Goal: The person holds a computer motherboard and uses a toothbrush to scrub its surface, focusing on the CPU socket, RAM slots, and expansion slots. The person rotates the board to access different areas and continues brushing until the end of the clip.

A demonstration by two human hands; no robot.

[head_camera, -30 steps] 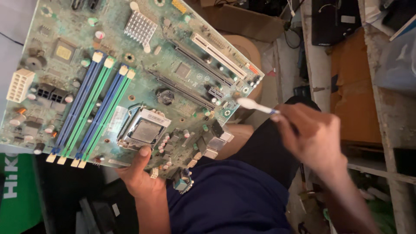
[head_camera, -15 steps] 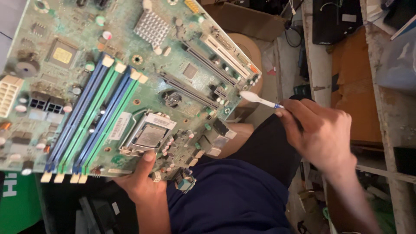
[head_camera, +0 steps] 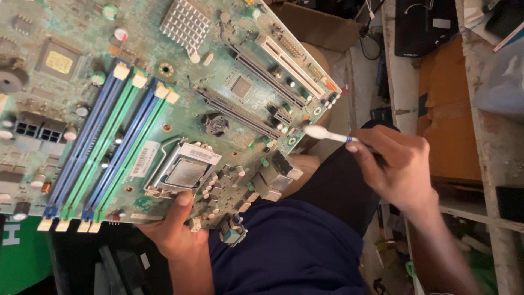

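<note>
Filling most of the head view, a green computer motherboard point(head_camera: 164, 104) is held up over the person's lap, tilted so its component side faces the camera. Its long blue and green memory slots point(head_camera: 103, 142) run diagonally across the middle, with a metal-framed processor socket point(head_camera: 183, 172) just beside their lower ends and a silver finned heatsink point(head_camera: 185, 22) near the top edge. Two dark expansion slots point(head_camera: 240, 112) and a white one point(head_camera: 289, 63) lie toward the board's right side.

The left hand point(head_camera: 172, 229) grips the board from below at its lower edge: the thumb presses flat on the face beside the socket while the other fingers are hidden behind the board, so the hand is closed on the motherboard.

The right hand point(head_camera: 396, 166) is well clear of the left, to the right of the board. Its fingers are pinched together around the handle of a small brush point(head_camera: 327, 134), whose white tip points left and sits at the board's right edge, near the small connectors there; whether it actually touches the board is hard to tell.

Below the board lies dark blue cloth point(head_camera: 295, 251) over the person's lap. Behind the right hand stand a worn wooden shelf frame point(head_camera: 494, 153) and brown cardboard point(head_camera: 453, 109); a green surface point(head_camera: 22, 257) shows at lower left.
</note>
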